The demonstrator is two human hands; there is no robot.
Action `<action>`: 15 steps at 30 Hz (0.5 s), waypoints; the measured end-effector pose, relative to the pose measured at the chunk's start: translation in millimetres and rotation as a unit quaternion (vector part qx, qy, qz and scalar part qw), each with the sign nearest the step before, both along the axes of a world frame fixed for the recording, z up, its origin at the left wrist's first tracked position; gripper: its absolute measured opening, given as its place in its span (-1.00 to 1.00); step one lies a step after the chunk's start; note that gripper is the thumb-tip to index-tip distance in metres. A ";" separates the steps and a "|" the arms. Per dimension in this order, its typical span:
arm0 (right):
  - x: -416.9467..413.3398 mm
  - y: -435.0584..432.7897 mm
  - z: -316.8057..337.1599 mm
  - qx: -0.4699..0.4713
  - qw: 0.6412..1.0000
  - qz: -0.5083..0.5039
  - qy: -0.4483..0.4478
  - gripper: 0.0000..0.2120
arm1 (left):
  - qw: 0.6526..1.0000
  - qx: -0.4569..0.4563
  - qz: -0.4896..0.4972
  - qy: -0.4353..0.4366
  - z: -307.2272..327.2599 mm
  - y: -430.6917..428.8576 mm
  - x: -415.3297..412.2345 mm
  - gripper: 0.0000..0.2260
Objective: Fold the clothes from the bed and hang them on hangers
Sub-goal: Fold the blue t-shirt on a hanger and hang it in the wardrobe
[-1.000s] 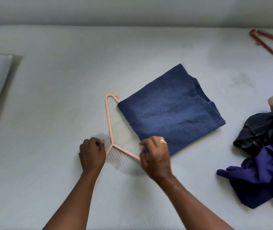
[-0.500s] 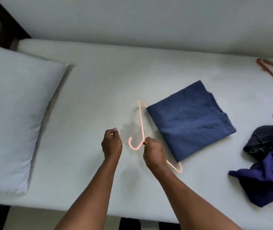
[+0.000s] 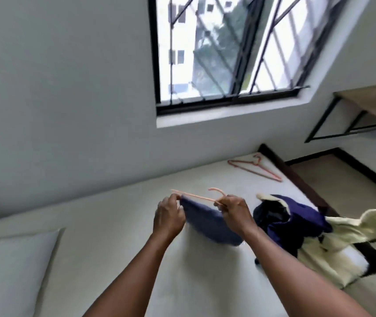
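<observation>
While both hands are raised above the bed (image 3: 113, 213), the head view shows them holding a pink hanger (image 3: 196, 197) between them, roughly level, with its hook curling up beside the right hand (image 3: 235, 210). The right hand's fingers are curled round the hanger close under the hook. The left hand (image 3: 168, 217) pinches the hanger's left part together with the top edge of the blue garment (image 3: 207, 223). That folded garment is draped over the hanger and sags down between the two wrists, clear of the mattress; motion blur softens its lower edge.

To the right of the hands, a heap of dark purple clothes (image 3: 296, 223) lies on the bed, with a cream garment (image 3: 353, 227) spreading from it over the bed's right edge. Farther off, near the far right corner of the mattress, a red hanger (image 3: 256, 169) lies flat. A pale pillow (image 3: 11, 266) sits at the near left.

Above the bed, a barred window (image 3: 223, 53) is set in the far wall, and a wooden shelf (image 3: 369, 99) on a black frame stands at the right.
</observation>
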State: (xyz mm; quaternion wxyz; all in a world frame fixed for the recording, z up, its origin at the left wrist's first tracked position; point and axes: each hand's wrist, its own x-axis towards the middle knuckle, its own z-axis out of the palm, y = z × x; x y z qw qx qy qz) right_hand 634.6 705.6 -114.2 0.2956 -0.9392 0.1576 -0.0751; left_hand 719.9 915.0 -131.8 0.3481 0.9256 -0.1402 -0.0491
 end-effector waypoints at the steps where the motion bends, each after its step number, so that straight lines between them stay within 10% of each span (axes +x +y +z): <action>1: -6.0 -4.4 24.2 0.010 1.000 0.004 0.007 -0.81 | 0.999 0.005 -0.016 -0.033 16.4 -6.8 -2.7 -0.70; 7: -94.9 -21.6 182.3 0.032 0.999 -0.007 -0.012 -0.67 | 0.958 -0.023 -0.139 -0.251 138.5 -41.6 -60.5 -0.56; 15: -291.0 -1.8 295.2 0.035 0.992 -0.079 -0.095 -0.72 | 0.913 -0.122 -0.330 -0.206 255.4 -65.5 -198.5 -0.88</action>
